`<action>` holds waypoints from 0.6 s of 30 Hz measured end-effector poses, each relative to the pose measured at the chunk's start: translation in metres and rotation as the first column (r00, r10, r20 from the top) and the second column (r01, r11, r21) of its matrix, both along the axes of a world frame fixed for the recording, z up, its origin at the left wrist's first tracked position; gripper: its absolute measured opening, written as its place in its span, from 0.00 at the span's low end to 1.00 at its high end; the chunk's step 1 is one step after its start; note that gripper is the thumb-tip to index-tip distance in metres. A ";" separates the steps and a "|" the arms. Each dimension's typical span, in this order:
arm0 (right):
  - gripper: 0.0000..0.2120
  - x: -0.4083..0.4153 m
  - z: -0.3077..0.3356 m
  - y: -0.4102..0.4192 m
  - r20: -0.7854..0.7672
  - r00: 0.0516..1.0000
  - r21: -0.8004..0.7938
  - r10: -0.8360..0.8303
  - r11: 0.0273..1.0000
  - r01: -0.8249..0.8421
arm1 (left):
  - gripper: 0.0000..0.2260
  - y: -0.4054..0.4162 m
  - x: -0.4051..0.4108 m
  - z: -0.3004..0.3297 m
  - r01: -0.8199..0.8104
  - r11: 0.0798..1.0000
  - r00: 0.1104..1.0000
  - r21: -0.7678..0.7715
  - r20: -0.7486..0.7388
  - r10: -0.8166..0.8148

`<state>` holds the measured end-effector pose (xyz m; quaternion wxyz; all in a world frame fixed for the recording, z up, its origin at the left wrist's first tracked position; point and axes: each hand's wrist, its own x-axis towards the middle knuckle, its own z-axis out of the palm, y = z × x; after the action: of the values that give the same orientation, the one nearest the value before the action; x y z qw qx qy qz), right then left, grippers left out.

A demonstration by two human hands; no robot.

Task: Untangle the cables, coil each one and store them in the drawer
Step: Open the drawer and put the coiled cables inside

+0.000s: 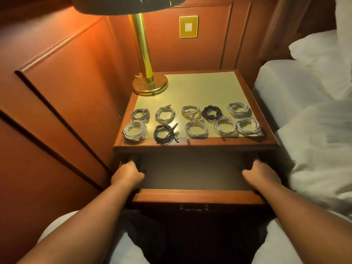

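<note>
the ten cables are coiled and lie in two rows of five on the desk [200,88], near its front edge. in the back row there are a striped coil [140,113], a grey coil [165,114], a pale coil [190,110], a black coil [211,112] and a white coil [238,109]. in the front row there are four more pale coils and a second black coil [165,133]. no coil touches a knot with another, so the untangling and the coiling look finished.

the drawer [196,196] under the desk top is pulled out, and its dark inside shows nothing in it. the left hand [129,174] holds the left side wall of the drawer with curled fingers, and the right hand [257,173] holds the right side wall in the same way; this grip is narrow, closed on the wood.

what is left, in my judgement, is the whole storing step: every coil must go from the desk into the drawer, and then the drawer must be closed. a brass lamp [147,73] stands at the back left corner, and a bed [304,115] is on the right.
</note>
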<state>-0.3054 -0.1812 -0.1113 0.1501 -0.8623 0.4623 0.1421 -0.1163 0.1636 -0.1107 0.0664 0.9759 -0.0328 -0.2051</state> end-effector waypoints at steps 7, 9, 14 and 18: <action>0.29 -0.004 -0.004 0.001 0.074 0.997 0.056 -0.037 0.998 0.033 | 0.20 0.001 -0.004 0.002 0.003 1.000 1.000 0.008 0.013 -0.003; 0.33 -0.007 -0.004 0.002 0.092 0.995 0.053 -0.033 0.998 0.029 | 0.24 0.002 -0.009 0.000 0.008 1.000 1.000 -0.006 0.017 -0.007; 0.40 -0.024 -0.004 0.010 0.123 0.992 0.041 -0.010 0.999 0.005 | 0.33 0.011 -0.025 -0.005 0.014 1.000 0.999 -0.005 0.043 -0.014; 0.41 -0.036 -0.006 0.018 0.133 0.991 0.052 -0.004 0.999 -0.003 | 0.37 0.020 -0.036 -0.007 0.028 1.000 0.998 -0.006 0.060 -0.027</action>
<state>-0.3419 -0.1634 -0.1176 0.2032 -0.8655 0.4476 0.0960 -0.1526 0.1831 -0.1179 0.0661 0.9809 -0.0489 -0.1765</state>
